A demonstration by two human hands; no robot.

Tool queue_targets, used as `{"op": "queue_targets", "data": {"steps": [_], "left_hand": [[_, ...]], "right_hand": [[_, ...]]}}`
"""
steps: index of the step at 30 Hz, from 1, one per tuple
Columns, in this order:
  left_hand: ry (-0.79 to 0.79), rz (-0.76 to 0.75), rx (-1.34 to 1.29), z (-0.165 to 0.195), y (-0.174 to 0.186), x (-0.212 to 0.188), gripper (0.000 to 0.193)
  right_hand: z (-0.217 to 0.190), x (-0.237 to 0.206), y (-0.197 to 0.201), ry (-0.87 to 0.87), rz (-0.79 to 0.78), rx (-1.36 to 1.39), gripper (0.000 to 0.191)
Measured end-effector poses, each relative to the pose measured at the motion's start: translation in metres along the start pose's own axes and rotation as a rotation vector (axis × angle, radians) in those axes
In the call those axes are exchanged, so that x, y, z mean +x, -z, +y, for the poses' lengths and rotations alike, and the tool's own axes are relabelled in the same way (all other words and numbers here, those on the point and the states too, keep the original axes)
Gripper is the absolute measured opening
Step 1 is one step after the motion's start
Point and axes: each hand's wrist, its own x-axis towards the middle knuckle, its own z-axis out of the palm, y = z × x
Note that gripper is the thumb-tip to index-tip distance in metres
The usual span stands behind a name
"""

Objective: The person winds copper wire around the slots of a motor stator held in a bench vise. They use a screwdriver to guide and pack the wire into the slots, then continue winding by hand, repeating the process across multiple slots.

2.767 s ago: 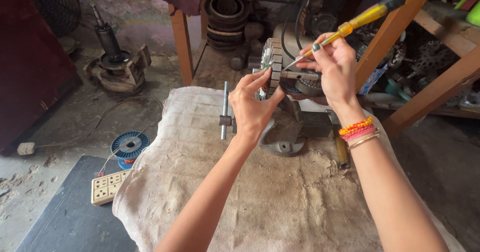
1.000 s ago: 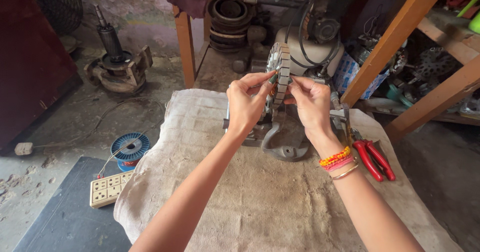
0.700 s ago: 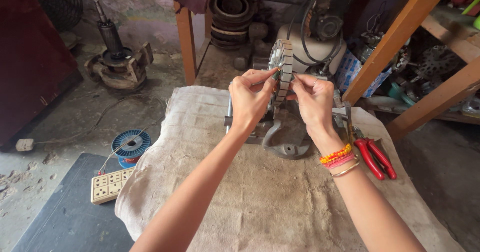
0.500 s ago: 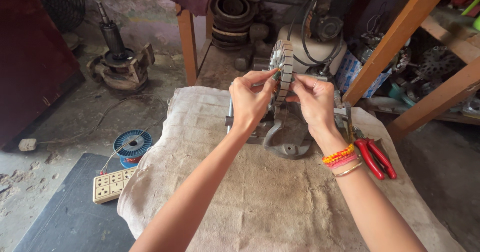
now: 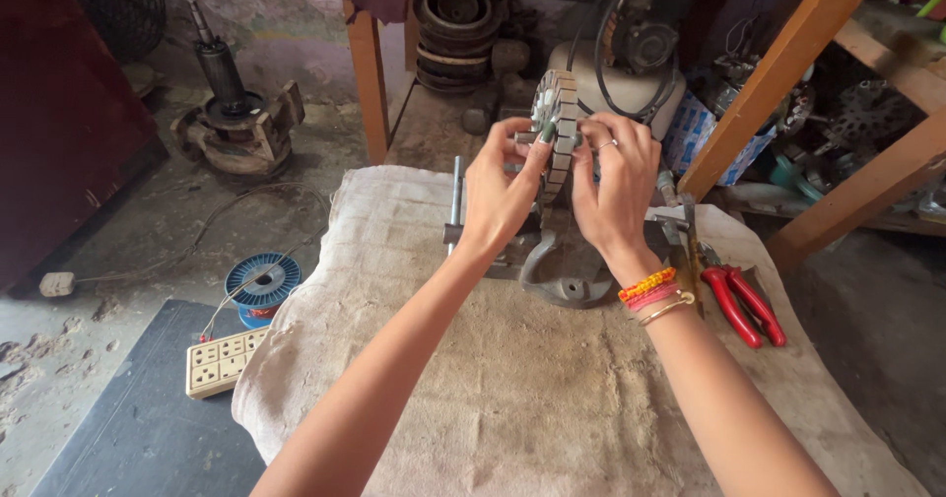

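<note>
Both hands, left hand (image 5: 503,190) and right hand (image 5: 616,187), pinch the ribbed grey laminated metal ring (image 5: 558,123) above a sackcloth-covered surface (image 5: 512,379); red-handled pliers (image 5: 744,303) lie at three o'clock.

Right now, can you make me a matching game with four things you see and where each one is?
Things:
1. red-handled pliers
2. blue wire spool
3. white socket strip
4. slotted metal ring

Places:
A. on the floor, left of the table
B. on the dark mat by the table's left corner
C. between the left hand and right hand
D. on the cloth, right of the right wrist

Pairs: 1-D, 2-A, 3-B, 4-C
</note>
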Motion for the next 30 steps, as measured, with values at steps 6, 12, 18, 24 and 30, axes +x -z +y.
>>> {"op": "queue_targets", "data": {"steps": [6, 12, 18, 24, 30], "left_hand": [[-0.294, 0.008, 0.363, -0.019, 0.010, 0.014, 0.048], [-0.137, -0.075, 0.236, -0.043, -0.002, 0.034, 0.043], [-0.038, -0.081, -0.068, -0.051, -0.008, 0.032, 0.043], [-0.081, -0.039, -0.030, -0.044, -0.007, 0.030, 0.042], [-0.096, -0.052, 0.012, -0.035, -0.003, 0.025, 0.043]], "right_hand": [[0.026, 0.007, -0.013, -0.229, -0.186, 0.300, 0.074], [0.027, 0.008, -0.010, -0.088, -0.265, 0.240, 0.056], [0.019, 0.012, -0.010, -0.171, -0.289, 0.236, 0.046], [0.021, 0.010, -0.014, -0.123, -0.250, 0.244, 0.039], [0.027, 0.007, -0.016, -0.202, -0.302, 0.214, 0.047]]}}
